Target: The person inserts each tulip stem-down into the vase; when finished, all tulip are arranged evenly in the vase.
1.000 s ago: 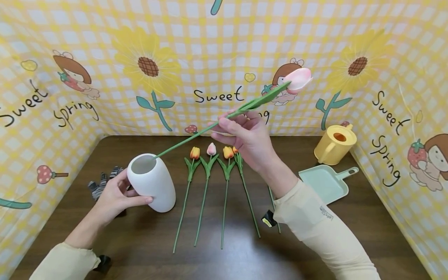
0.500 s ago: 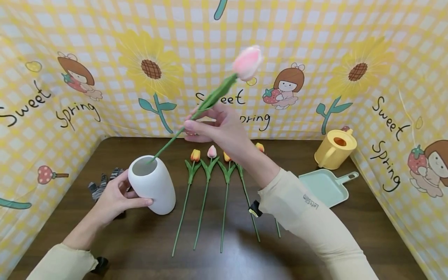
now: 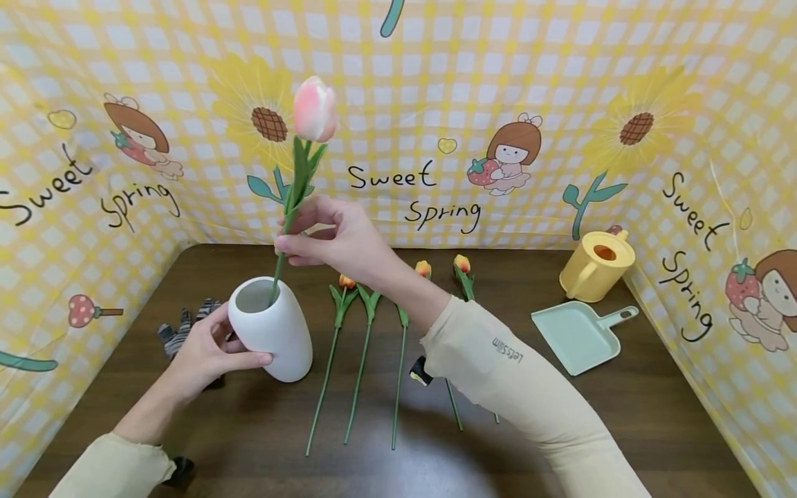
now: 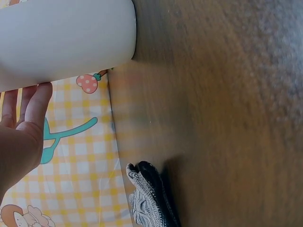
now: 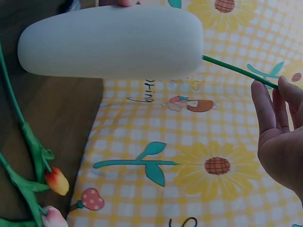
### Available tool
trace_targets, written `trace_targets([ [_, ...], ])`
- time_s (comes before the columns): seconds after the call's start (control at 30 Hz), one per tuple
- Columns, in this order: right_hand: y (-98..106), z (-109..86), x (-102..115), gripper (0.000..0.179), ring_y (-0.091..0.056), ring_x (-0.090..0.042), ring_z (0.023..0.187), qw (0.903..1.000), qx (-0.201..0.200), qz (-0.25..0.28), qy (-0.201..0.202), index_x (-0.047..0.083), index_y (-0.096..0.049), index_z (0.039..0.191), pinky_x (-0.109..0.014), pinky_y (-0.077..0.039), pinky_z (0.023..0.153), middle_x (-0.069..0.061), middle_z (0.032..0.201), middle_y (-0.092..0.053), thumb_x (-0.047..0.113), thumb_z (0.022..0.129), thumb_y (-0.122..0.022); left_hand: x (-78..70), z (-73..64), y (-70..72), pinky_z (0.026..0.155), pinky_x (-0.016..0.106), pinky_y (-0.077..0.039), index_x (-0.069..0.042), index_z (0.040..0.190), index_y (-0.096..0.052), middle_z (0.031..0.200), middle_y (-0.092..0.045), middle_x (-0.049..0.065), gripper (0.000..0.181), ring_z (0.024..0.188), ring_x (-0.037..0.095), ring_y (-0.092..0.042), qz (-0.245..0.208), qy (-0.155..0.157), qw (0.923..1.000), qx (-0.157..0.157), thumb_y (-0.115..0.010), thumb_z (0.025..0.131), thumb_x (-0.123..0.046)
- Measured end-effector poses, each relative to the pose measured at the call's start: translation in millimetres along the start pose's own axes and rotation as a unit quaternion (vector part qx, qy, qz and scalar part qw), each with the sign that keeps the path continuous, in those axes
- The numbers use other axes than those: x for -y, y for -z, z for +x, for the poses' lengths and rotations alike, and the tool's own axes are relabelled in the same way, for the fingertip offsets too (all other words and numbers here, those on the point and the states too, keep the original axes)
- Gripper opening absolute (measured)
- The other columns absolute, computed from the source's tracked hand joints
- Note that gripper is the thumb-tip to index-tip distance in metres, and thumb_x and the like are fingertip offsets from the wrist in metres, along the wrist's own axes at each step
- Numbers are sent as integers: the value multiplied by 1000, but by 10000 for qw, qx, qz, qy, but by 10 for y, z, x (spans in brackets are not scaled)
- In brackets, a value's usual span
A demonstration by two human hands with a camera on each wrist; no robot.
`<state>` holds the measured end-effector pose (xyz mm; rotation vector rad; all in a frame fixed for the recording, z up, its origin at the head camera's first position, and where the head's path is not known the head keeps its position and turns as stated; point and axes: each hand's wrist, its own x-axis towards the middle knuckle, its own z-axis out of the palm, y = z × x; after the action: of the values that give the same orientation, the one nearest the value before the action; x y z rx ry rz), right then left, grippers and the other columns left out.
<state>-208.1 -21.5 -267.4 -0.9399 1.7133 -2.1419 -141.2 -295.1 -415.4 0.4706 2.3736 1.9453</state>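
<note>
Pink and white at its bloom, the artificial tulip (image 3: 300,176) rises left of centre in the head view, bloom up, its long axis steep and leaning slightly right toward the top. The right hand (image 3: 339,235) pinches its green stem between thumb and fingers, below the leaves. The stem's lower part passes into the mouth of the white vase (image 3: 283,339), left of centre, and its end is hidden inside. The vase's mouth faces the upper left, its base the lower right; whether it stands flat is hard to tell. The left hand (image 3: 208,349) grips its left side, thumb across the front, some fingers out of sight behind.

In the right wrist view, the stem slants down rightward from the vase to the fingertips, with the bloom out of frame. The left wrist view cuts the vase off at upper left.

On the table (image 3: 654,415), the right arm (image 3: 517,373) covers parts of several other tulips (image 3: 340,304). Behind the left hand, a grey striped object (image 3: 177,335) is partly covered and hard to identify.
</note>
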Motion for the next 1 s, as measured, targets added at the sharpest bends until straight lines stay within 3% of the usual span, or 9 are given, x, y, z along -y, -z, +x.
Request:
trace_targets([
  [0.3,-127,37,-233,20,-74,-21,83,10000,-33,-49,52,-9,-69,109,-43,-61,80,-18,98,-70,-4,90,-73,21,2,0,82,35,-60,-6,144,-48,126,-60,14,80,106,22,-70,-179,-33,9998,46,-79,75,18],
  [0.43,-171,34,-276,23,-73,-18,86,9998,-64,-64,-168,-7,-69,113,-42,-60,83,-14,101,-70,-2,91,-73,21,2,-3,81,35,-60,-6,143,-48,125,-60,14,80,104,22,-70,-246,-42,9997,36,-79,74,20],
  [0.67,-211,63,-302,26,-73,-13,88,10000,3,-87,-45,-9,-67,116,-39,-60,83,-17,110,-68,-4,91,-73,9,10,-9,81,33,-60,-6,141,-49,124,-61,12,78,103,21,-71,-214,-9,9998,39,-79,74,19],
  [0.87,-244,99,-315,38,-72,-12,86,9984,12,-543,160,-4,-65,128,-34,-61,78,-15,105,-70,-2,91,-73,11,7,1,81,33,-60,-6,142,-49,125,-61,13,77,104,20,-70,-149,8,9999,53,-79,75,19],
  [1.0,-266,144,-298,40,-72,-12,86,9968,168,-788,-4,-1,-65,131,-31,-60,79,-9,107,-70,2,92,-74,9,6,-7,80,33,-60,-6,142,-49,125,-61,13,76,103,21,-70,-120,41,9999,52,-78,76,18],
])
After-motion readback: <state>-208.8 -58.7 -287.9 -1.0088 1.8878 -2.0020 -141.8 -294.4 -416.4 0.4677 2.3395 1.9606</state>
